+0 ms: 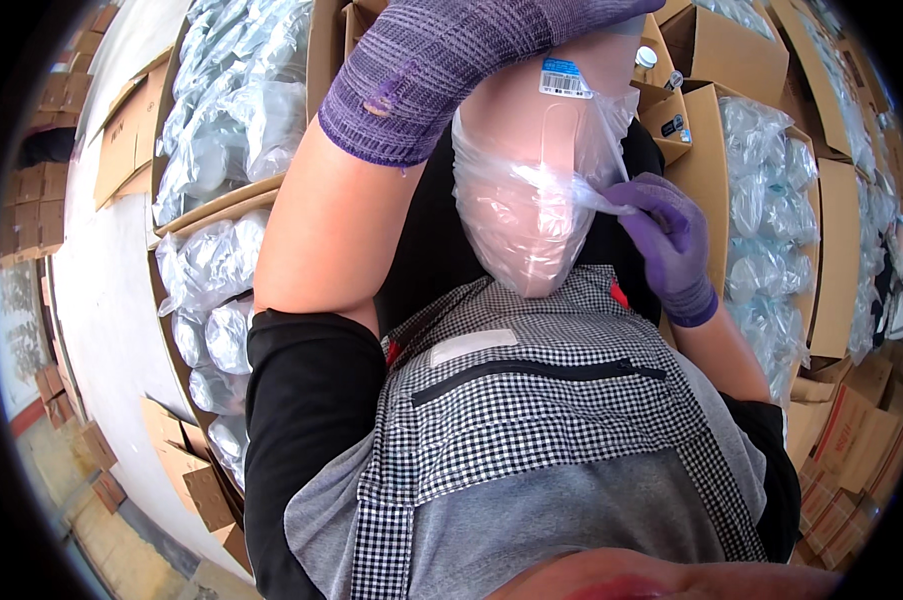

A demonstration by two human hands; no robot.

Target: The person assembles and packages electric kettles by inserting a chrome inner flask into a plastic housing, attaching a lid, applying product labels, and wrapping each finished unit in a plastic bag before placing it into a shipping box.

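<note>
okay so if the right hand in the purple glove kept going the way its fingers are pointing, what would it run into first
The right hand points its fingers toward the picture's left and already pinches a fold of the clear plastic bag that the left hand holds up. Going on, it would probably press into the bag's bulging side first, though depth is unclear.

One head-worn fisheye view looks steeply down, close over the person's chest and raised forearms.
</note>
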